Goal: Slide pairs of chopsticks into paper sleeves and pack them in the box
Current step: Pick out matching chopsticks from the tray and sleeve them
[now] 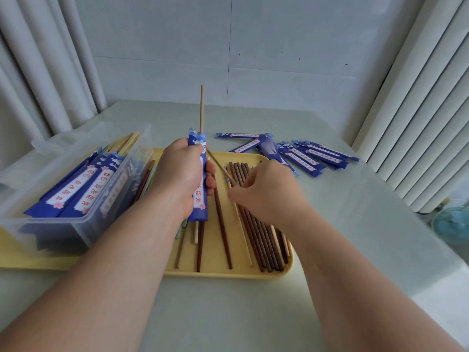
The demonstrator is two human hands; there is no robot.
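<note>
Left hand (182, 171) grip is clamping a blue paper sleeve (200, 207) upright over the yellow tray (215, 272), one pale chopstick (202, 107) sticking out its top. Right hand (264, 193) grip is pinching a second chopstick (219, 165), tip slanting toward the sleeve mouth. Part-filled box (83, 224) is sitting left.

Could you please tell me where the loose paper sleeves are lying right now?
In the head view the loose paper sleeves lie scattered on the table, beyond the far right corner of the yellow tray, past the right hand.
</note>
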